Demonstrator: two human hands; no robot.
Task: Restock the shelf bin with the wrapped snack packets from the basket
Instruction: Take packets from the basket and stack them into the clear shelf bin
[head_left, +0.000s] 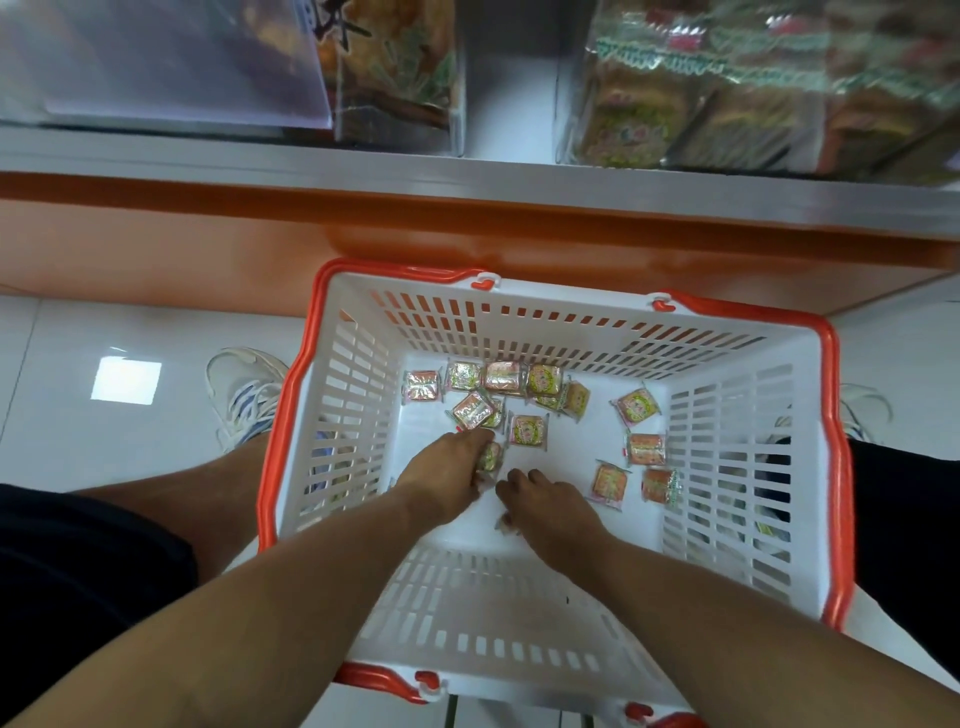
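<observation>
While deep in the basket (717, 358), left hand (441, 470) curled round a snack packet (489, 457), right hand's (545, 501) grip indiscernible.

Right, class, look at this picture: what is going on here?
A person reaches both hands into a white and orange basket on the floor. The left hand holds a snack packet; the right hand curls over another. More packets lie loose inside. The shelf bin above already holds similar packets.

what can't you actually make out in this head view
- Left hand: its fingers cover most of one snack packet; a second under it can't be ruled out.
- Right hand: fingertips point down, grip unclear.
- Shelf bin: motion-blurred, cut by the top edge; fill level unreadable.
- Packet labels: too small.
</observation>
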